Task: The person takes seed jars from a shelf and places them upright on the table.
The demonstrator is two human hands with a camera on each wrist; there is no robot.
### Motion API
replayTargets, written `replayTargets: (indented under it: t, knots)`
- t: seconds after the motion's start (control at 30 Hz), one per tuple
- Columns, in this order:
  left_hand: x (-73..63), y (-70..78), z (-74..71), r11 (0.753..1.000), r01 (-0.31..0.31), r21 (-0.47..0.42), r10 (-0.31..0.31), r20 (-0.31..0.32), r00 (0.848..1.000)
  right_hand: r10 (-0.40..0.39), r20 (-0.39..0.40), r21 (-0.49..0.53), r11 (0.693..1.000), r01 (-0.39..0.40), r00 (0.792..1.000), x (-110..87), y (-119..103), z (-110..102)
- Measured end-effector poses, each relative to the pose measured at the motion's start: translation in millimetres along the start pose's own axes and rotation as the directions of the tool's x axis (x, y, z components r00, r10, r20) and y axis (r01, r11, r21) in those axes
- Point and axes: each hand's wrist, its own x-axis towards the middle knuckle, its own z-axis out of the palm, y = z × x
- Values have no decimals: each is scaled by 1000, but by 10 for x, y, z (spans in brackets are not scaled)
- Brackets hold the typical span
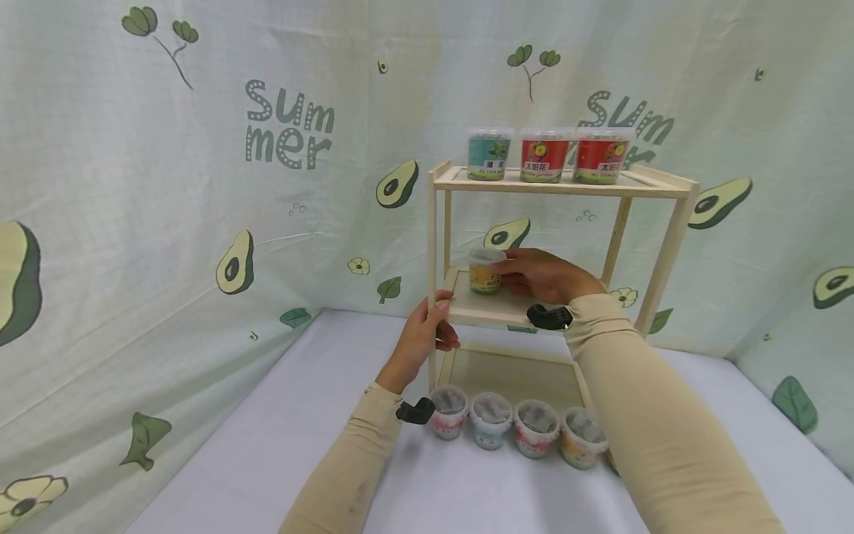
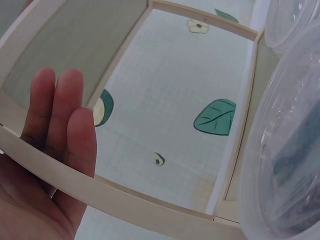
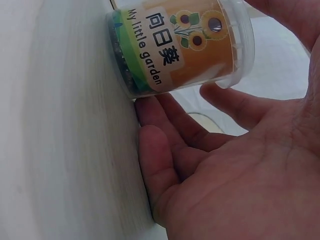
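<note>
In the head view my right hand (image 1: 543, 274) holds a small clear plastic tub (image 1: 484, 271) with an orange sunflower label (image 3: 172, 47). The tub's base meets the middle shelf board (image 3: 65, 130) near its left end. My right hand's lower fingers (image 3: 155, 150) rest against that board. At the wooden rack's left front post (image 1: 432, 245), my left hand (image 1: 427, 330) grips the frame at middle-shelf height. Several of its fingers (image 2: 70, 110) reach past the post in the left wrist view, and its thumb is mostly out of sight there.
On the top shelf (image 1: 567, 187) stand a teal tub (image 1: 489, 156) and two red tubs (image 1: 545, 157). Several lidded tubs (image 1: 490, 421) line up at the rack's foot on the white table (image 1: 267, 437). My right sleeve partly covers the last one. A printed curtain (image 1: 300, 222) hangs behind.
</note>
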Motion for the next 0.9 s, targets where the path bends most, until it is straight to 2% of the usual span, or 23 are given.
replayTargets:
  t: [0.53,0.9]
  knots:
    - [-14,24,10,1000,-6,6,6,1,1000,-3,-26,-74,997,1,1000,39,-26,60]
    - [27,31,-19,1000,0,13,0,4,1000,10,-35,-79,997,-13,999,45,-39,61]
